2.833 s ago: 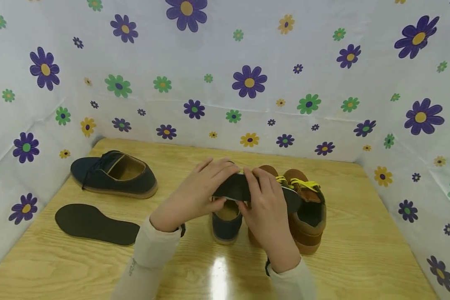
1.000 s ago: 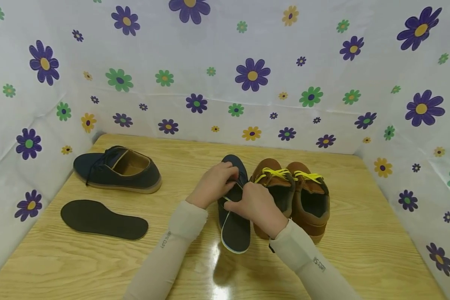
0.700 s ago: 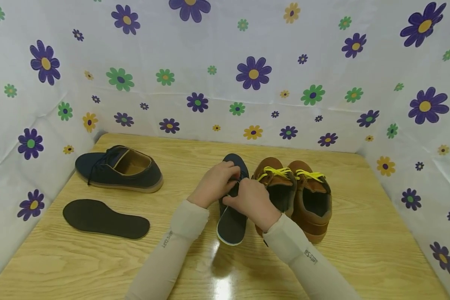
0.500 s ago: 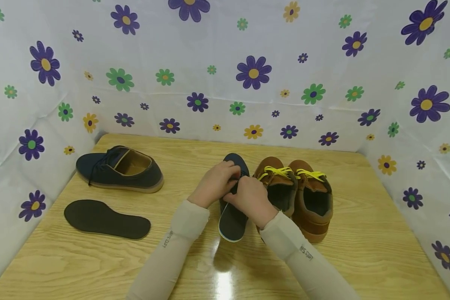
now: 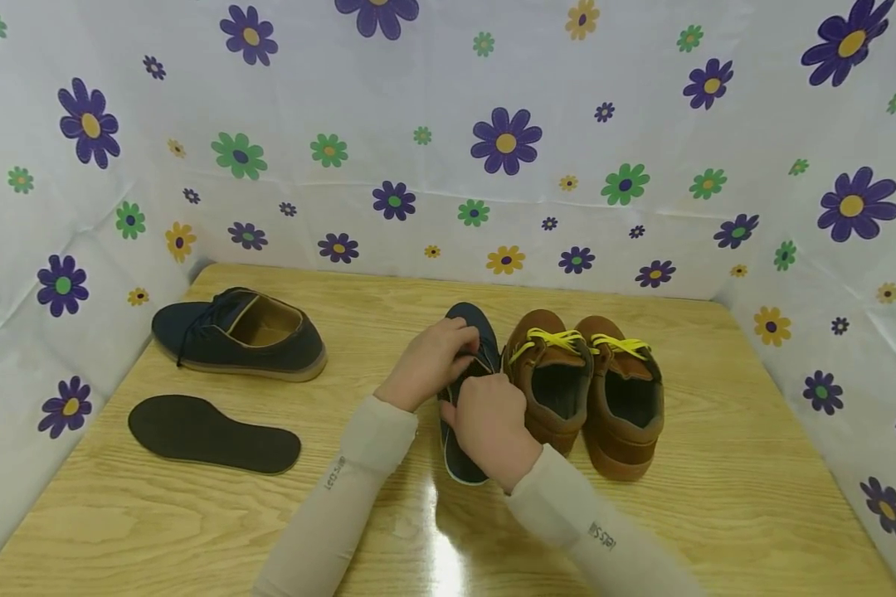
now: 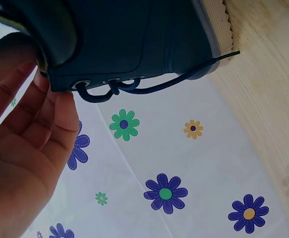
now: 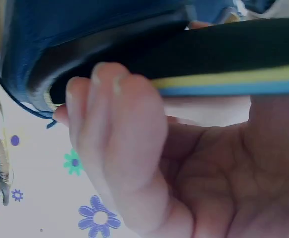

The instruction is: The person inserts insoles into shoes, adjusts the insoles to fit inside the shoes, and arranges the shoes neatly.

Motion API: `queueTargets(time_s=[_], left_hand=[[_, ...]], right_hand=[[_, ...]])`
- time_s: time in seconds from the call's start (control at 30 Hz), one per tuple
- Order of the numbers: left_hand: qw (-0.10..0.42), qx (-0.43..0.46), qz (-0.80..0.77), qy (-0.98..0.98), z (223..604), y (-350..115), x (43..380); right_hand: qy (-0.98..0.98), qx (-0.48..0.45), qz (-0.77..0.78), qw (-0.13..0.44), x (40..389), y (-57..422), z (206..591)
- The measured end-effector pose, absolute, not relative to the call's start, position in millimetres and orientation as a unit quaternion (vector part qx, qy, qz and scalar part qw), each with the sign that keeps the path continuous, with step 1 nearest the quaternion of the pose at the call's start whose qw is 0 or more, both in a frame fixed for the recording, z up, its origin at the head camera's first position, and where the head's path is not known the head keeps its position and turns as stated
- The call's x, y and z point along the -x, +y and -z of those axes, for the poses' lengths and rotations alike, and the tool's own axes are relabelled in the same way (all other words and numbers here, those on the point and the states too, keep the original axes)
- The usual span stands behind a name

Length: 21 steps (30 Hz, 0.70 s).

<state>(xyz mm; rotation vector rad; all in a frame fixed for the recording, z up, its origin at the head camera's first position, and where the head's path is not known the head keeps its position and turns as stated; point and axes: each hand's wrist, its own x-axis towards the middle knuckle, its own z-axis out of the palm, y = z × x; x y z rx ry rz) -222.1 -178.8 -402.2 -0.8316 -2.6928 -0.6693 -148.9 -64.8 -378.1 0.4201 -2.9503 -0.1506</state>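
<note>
In the middle of the head view a navy shoe (image 5: 469,315) points toward the back. My left hand (image 5: 429,362) pinches the edge of its opening near the eyelets; the left wrist view shows fingers and thumb on the navy upper (image 6: 119,44). My right hand (image 5: 488,421) grips a black insole (image 5: 461,464), whose front part is inside the shoe and hidden. The insole's heel end sticks out toward me. In the right wrist view curled fingers lie along the insole (image 7: 229,54), which has a yellow and blue layered edge.
A second navy shoe (image 5: 231,344) lies at the left, toe leftward, with a tan inside. Another black insole (image 5: 209,438) lies flat in front of it. Two brown shoes (image 5: 560,390) with yellow laces stand close on the right. Flowered cloth walls (image 5: 433,207) surround the wooden table (image 5: 717,464).
Both hands held the insole raised above the shoe earlier. My left hand has moved to the shoe's opening, and the insole's front has gone in. Lately my right hand shifted toward the heel.
</note>
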Motion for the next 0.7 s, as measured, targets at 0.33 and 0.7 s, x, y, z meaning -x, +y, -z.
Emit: queueTargets(time_s=[0.33,0.7], left_hand=[[0.126,0.28,0.234,-0.923,403.1,-177.6,222.5],[0.116,0.284,0.235,-0.922,400.8,-177.2,221.2]], right_hand=[[-0.988,-0.148,0.018,0.035,117.0,-56.2,365.1],[-0.984,-0.121,-0.117,0.055,119.4,-49.3,361.9]])
